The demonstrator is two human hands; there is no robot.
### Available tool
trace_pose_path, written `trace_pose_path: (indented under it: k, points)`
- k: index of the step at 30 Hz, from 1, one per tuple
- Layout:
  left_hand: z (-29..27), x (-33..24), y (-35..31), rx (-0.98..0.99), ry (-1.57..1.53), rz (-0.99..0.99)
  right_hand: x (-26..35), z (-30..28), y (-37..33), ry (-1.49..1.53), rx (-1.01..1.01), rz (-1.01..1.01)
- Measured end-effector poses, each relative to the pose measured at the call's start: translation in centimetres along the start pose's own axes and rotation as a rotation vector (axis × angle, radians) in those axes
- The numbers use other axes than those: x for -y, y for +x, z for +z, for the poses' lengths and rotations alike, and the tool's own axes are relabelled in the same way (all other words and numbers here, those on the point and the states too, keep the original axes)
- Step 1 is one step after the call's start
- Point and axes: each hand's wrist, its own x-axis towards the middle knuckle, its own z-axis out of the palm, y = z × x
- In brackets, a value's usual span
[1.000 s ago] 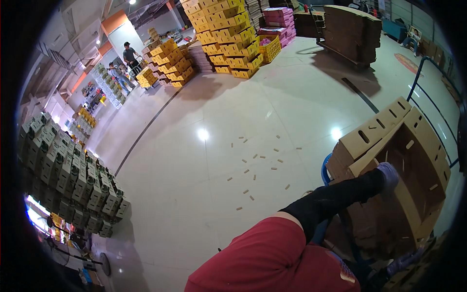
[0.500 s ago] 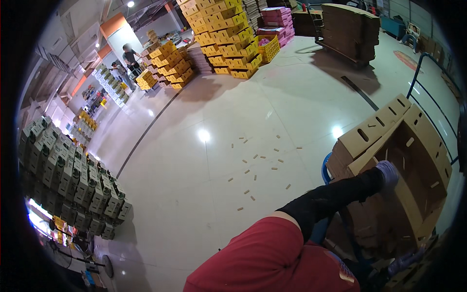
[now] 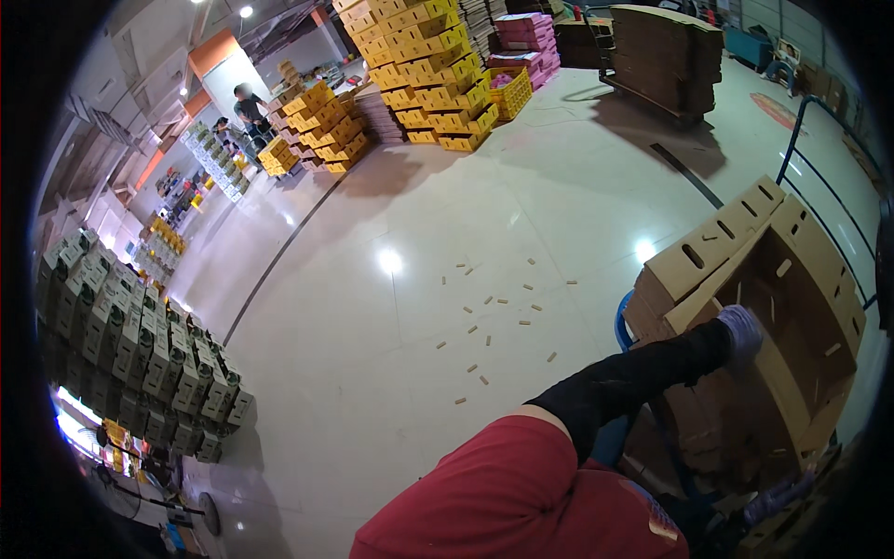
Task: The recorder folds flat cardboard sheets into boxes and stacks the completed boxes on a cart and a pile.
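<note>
A brown cardboard box [image 3: 808,265] stands tilted at the right, its hollow inside facing me, with punched slots along its walls. My left hand [image 3: 740,335], in a lavender glove below a black sleeve, is closed over the box's near left wall; its fingertips are partly hidden. Close to the box's lower corner is my right hand [image 3: 780,498], gloved in lavender too. It lies in shadow, and its fingers cannot be made out. Small cardboard slot pieces cling to the inner walls. More flattened cardboard [image 3: 684,424] sits beneath and beside the box.
Small cardboard offcuts [image 3: 488,340] lie scattered on the glossy floor. Grey-green boxes [image 3: 140,335] are stacked at left, yellow boxes [image 3: 433,84] at the back. A loaded cardboard cart [image 3: 663,65] stands far right; a blue rail [image 3: 792,149] rises behind the box. Two people work far left.
Both my hands stay in the same places at the box. The view has shifted very slightly, and the people at the far left have moved a little.
</note>
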Motion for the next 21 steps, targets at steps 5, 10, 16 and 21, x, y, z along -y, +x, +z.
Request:
trace_pose_path:
  k: [5, 10, 16, 21]
  points:
    - [0.3, 0.1, 0.1, -0.009, -0.030, -0.001, -1.5, -0.1, -0.5, 0.023, 0.053, -0.029]
    - [0.0, 0.0, 0.3, 0.057, -0.007, -0.011, -1.4, 0.2, -0.9, 0.065, 0.049, 0.001]
    - [-0.8, -0.4, -0.2, 0.060, -0.002, -0.022, -0.2, -0.1, 0.0, -0.027, 0.016, -0.045]
    - [-0.9, -0.3, -0.4, 0.056, -0.023, 0.001, 0.3, -0.2, 0.3, -0.024, 0.018, -0.038]
